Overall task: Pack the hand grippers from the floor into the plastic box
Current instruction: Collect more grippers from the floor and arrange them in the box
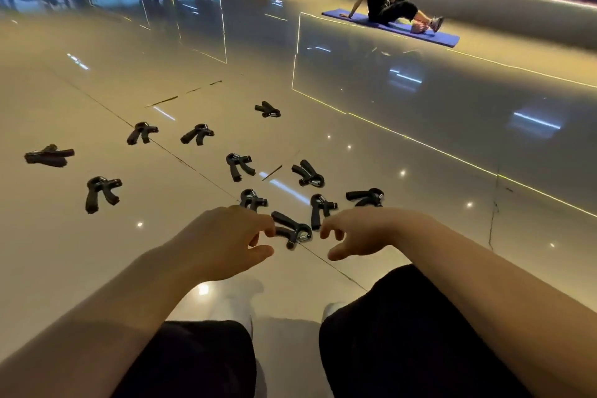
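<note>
Lying on floor (420, 126), nearest hand gripper (290, 229) between left hand (223, 241) and right hand (358, 231); both loosely curled, holding nothing.

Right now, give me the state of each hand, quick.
Left hand: open, fingers loosely curled, holding nothing, beside the nearest hand gripper.
Right hand: open, holding nothing.

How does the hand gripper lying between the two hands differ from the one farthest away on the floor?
The nearest hand gripper lies between the left hand and right hand; the farthest hand gripper lies alone. The nearest one's handles point up-left; the farthest one's point left. Both are black and rest on the floor.
</note>
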Available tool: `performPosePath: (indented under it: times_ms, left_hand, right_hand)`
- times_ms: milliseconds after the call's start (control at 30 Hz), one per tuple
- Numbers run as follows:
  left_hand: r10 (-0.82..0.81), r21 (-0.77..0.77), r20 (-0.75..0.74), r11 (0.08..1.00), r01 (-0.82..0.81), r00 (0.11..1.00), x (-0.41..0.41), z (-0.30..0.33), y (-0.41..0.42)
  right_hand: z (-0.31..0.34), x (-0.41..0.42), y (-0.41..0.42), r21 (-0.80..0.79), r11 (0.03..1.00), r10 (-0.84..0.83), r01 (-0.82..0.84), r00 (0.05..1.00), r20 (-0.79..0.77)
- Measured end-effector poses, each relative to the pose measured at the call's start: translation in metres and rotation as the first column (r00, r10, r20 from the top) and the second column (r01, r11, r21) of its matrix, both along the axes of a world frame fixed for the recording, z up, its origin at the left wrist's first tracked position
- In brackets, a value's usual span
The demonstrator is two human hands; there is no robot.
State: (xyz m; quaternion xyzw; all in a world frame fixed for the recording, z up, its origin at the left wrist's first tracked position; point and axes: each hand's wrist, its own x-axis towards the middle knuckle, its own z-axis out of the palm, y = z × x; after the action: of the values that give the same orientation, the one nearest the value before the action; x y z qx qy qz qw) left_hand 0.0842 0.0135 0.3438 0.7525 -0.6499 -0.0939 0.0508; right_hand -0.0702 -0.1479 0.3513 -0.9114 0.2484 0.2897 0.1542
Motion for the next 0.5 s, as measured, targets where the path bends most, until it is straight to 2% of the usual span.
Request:
performPosePath:
  times_ms: [233,500]
  left_hand:
    - [0.030,0.261,0.148,0.963,-0.069,0.988,0.057,-0.027,-0.046]
    - [-0.081,0.301,0.068,0.952,0.057,0.994,0.077,-0.066,-0.124]
  right_hand:
    - [-0.025,0.041,-0.069,0.137,0.989,-0.044,0.055,0.996,-0.080]
    - [-0.059,0.090,-0.117,0.276,0.961,-0.002,0.031,0.995,-0.104]
